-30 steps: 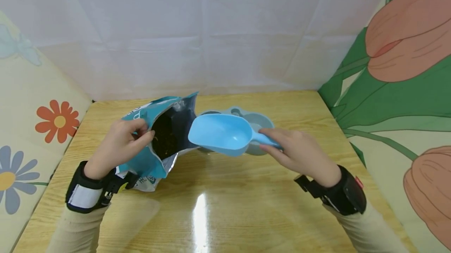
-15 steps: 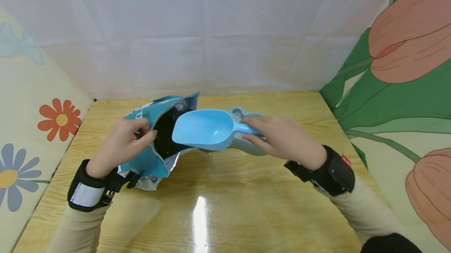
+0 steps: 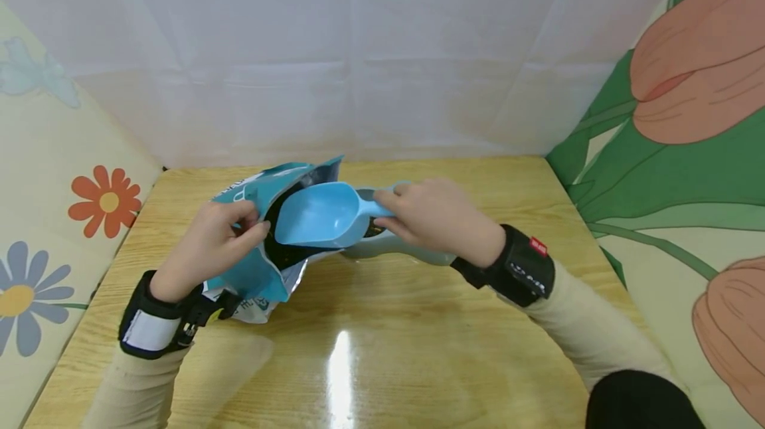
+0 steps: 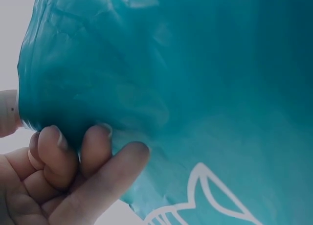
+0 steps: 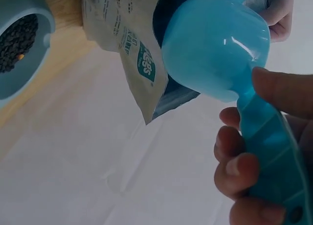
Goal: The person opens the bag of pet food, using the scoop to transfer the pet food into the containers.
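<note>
Left arm: reaches up and rightward from the lower left; left hand (image 3: 218,243) pinches the rim of the teal bag (image 3: 254,279), thumb at the bag's mouth, other fingers curled against the outer face. Right arm: extends up and leftward from the lower right, back of right hand (image 3: 439,216) uppermost; fingers (image 5: 234,173) wrapped round the handle of the blue scoop (image 3: 325,213). Scoop at the bag mouth, front edge leftward, hollow facing up. Grey-blue bowl (image 3: 412,251) on the worktop (image 3: 418,343), partly hidden by right hand.
</note>
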{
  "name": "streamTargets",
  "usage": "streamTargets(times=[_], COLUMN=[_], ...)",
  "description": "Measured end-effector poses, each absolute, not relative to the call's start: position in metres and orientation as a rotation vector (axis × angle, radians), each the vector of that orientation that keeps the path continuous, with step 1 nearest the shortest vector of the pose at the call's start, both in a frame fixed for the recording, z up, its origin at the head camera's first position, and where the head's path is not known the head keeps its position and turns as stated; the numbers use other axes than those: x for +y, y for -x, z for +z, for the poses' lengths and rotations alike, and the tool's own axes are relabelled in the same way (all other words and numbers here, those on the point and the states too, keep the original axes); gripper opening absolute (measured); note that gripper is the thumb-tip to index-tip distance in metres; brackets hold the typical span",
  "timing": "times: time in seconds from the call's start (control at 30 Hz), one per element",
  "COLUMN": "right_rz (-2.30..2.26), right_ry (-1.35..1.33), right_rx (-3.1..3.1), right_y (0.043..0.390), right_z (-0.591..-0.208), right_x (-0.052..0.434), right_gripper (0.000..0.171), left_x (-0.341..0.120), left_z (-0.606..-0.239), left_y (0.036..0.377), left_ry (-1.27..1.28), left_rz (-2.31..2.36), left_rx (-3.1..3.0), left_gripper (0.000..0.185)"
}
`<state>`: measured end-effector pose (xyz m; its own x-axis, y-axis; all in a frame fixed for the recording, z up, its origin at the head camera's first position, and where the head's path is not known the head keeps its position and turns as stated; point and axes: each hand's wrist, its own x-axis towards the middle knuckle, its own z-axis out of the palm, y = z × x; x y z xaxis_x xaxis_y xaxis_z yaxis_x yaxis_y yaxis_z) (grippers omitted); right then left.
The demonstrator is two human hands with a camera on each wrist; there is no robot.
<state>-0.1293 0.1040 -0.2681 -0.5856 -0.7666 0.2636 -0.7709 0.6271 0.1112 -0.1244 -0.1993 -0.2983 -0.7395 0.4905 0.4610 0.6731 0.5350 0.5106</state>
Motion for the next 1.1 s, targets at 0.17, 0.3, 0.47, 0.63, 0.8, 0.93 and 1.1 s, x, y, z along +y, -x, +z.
streamTargets(times=[0.17,0.3,0.47,0.63,0.8,0.93,1.1], right_rz=[-0.068,-0.195,-0.277,-0.281,-0.438,-0.516,-0.501], right_ry=[-1.240,-1.221,-1.202,-1.202,-1.176,-1.195,-1.184], right_rx=[-2.611,-2.680,-2.714,-2.694,-2.741,-2.771,-2.761], right_y=[0.132,0.134,0.138,0.146,0.153,0.155,0.156], right_z=[-0.267,-0.267,-0.272,-0.279,-0.284,-0.288,-0.298], right_x=[0.091,0.075,0.051,0.028,0.009,-0.006,-0.018], right_gripper=[0.021,0.022,0.018,0.035,0.033,0.023,0.024], left_x=[-0.199,-0.198,-0.197,-0.196,-0.196,-0.196,-0.196], left_z=[-0.298,-0.298,-0.297,-0.297,-0.299,-0.299,-0.299], left_y=[0.126,0.126,0.125,0.125,0.126,0.126,0.126], left_ry=[0.975,0.980,0.977,0.967,0.959,0.958,0.958], left_rz=[-0.992,-0.988,-0.988,-0.990,-0.982,-0.977,-0.976], left_rx=[-2.516,-2.533,-2.532,-2.521,-2.539,-2.549,-2.534], left_gripper=[0.030,0.030,0.030,0.029,0.028,0.028,0.029])
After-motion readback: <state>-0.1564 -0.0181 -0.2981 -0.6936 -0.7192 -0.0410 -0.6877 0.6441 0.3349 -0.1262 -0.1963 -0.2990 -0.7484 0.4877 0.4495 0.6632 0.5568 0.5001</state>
